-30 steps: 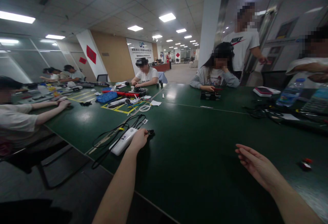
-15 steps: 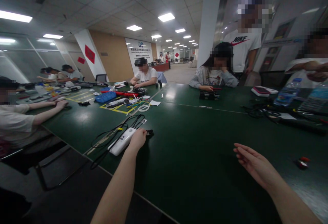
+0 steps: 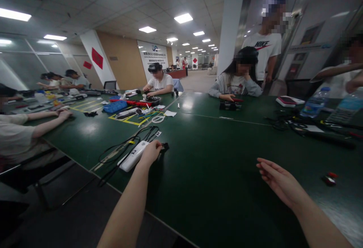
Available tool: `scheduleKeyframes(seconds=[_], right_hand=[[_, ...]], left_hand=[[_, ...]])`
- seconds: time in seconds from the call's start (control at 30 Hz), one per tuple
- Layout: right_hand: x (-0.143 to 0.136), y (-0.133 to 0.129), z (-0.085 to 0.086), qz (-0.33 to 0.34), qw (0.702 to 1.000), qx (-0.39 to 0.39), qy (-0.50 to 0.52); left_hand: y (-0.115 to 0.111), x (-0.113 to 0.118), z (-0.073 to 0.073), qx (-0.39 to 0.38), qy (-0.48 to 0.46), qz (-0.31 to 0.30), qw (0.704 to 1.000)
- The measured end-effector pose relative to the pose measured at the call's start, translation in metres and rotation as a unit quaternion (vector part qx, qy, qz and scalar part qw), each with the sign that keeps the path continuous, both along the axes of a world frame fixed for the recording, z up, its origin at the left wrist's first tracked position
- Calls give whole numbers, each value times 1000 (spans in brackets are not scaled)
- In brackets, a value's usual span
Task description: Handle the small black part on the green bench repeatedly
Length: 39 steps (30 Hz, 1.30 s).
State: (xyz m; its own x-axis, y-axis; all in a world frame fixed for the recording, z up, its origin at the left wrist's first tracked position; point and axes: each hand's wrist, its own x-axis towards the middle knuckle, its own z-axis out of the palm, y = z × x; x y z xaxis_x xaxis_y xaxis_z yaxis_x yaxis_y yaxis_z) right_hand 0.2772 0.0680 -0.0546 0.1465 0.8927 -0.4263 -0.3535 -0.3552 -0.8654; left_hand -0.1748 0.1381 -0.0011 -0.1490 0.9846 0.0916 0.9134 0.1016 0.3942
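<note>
My left hand (image 3: 151, 152) is closed, its thumb and fingers pinching a small black object (image 3: 165, 147) at the table; its kind is too dark to make out. Close beside that hand lies a white power strip (image 3: 133, 158) marked "2", with black cables (image 3: 120, 151) looped behind and over it. My right hand (image 3: 279, 181) hovers above the green tabletop (image 3: 210, 180) on the right, its fingers stretched forward and holding nothing I can see. A small red and silver item (image 3: 329, 178) lies to the right of it.
Across the table are a blue basket (image 3: 115, 106), loose wires, white cable (image 3: 158, 119) and a black box (image 3: 230, 105) beside a seated person. Water bottles (image 3: 315, 103) and dark cables (image 3: 283, 121) stand and lie at right. Other people sit around the table; one stands behind.
The view has shifted very slightly. Both my hands keep about the same place and pose, the left still on the small black object.
</note>
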Motion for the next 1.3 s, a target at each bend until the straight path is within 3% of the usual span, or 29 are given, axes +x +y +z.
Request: scheduleKeyframes(seconds=[0.47,0.83,1.3], right_hand=[[-4,-1,8,-9,1000,-9,5],[-10,-4,17,-20,1000,-20,3],[-6,-3,12,-9,1000,-11,7]], left_hand=[[3,-12,-6,-24,-81,-13,996],[-1,-9,-1,-26,-96,-6,995],[-3,-6,3,-33,-83,-16,996]])
